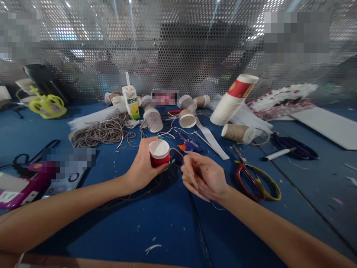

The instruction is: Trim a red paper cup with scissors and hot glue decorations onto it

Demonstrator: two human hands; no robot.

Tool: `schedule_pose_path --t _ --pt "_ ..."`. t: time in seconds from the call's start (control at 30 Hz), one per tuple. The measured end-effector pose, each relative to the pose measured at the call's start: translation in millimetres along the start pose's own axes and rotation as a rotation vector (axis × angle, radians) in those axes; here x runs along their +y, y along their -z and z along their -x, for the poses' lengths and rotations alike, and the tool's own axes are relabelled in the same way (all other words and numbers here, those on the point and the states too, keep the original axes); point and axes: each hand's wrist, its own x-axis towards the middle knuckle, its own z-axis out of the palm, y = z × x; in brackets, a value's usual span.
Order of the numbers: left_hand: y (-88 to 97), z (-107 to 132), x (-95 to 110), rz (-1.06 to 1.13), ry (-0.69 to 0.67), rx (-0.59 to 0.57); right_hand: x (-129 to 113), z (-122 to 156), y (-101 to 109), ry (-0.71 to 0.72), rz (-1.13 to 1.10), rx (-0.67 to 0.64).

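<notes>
My left hand [142, 165] is wrapped round a small red paper cup [159, 153] held upside down, its white base facing up. My right hand [205, 175] is just to the right of it, fingers pinched on a thin grey cord [176, 150] that runs to the cup's side. Both hands hover low over the blue table [156, 227]. A glue gun [187, 145] lies just behind them. What the cord's end does at the cup is hidden by my fingers.
A pile of grey cord [102, 132] lies back left beside a drink carton [131, 101]. Cord-wrapped cups [153, 120], a tilted cup stack [233, 99], a twine-covered roll [238, 133], scissors [258, 178] and a pen [277, 153] surround the hands. A phone [63, 182] lies left.
</notes>
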Motion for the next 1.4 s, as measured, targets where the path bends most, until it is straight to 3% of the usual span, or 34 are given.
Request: schedule_pose_path --t 0.43,0.7,1.03,1.13,1.27,1.4 --pt "2.0 1 2 -0.055 -0.037 -0.004 10 -1 1 0.020 0.174 0.097" --pt "2.7 1 2 -0.086 -0.154 0.042 13 0 -2 0.081 0.174 0.088" --pt "2.7 2 4 -0.060 -0.124 0.029 20 1 0 0.060 0.203 0.063" --pt "2.6 3 4 -0.054 -0.108 -0.010 18 2 -1 0.199 0.307 0.179" --pt "3.3 4 6 -0.068 -0.064 -0.033 14 5 2 0.532 0.627 0.417" --pt "3.6 4 7 -0.092 -0.083 -0.043 16 12 5 0.640 0.940 0.356"
